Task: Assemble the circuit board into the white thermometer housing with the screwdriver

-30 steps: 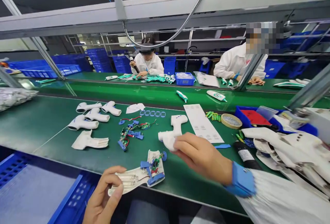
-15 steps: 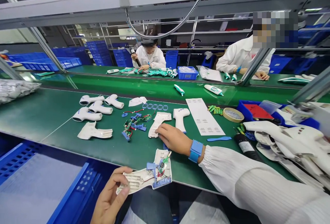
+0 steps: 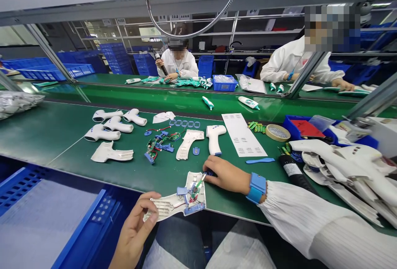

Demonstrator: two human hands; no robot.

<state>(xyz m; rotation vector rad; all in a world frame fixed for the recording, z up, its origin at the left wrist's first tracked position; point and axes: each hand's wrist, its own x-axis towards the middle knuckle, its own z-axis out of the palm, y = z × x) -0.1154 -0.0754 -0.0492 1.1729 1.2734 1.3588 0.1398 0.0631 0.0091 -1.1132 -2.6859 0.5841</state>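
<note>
1. Half-shell [image 3: 175,203] of a white gun-shaped thermometer, open side up, juts over the near edge of the green bench [image 3: 46,136]; its handle end shows ribbed battery slots, and its head end carries a small green circuit board with blue plastic parts and red wires.
2. Left hand [image 3: 133,232] pinches the handle end of the half-shell between thumb and fingers, holding it level below the bench edge.
3. Right hand [image 3: 228,174] rests on the bench just beside the head end of the half-shell, fingers curled narrow with their tips at a small blue part by the board; whether they grip it cannot be told. A blue wrist strap [image 3: 257,187] sits above a white sleeve.
4. Four assembled white thermometers [image 3: 114,125] lie in a cluster to the left, and a fifth [image 3: 215,134] lies alone beyond the right hand.
5. Two more empty half-shells lie on the bench: one [image 3: 110,153] at the left, one [image 3: 187,143] near the middle.
6. One tangle of loose circuit boards and wires [image 3: 158,145] sits between them.
7. Five blue rings [image 3: 184,123] lie in a row further back; one blue button part [image 3: 196,150] lies nearer.
8. One white label sheet [image 3: 243,134], one roll of tape [image 3: 278,132] and one blue spudger [image 3: 259,160] lie to the right.
9. Pile of white shells [image 3: 347,165] fills the far right; I cannot count them.
10. Two people in white coats work across the far belt.
</note>
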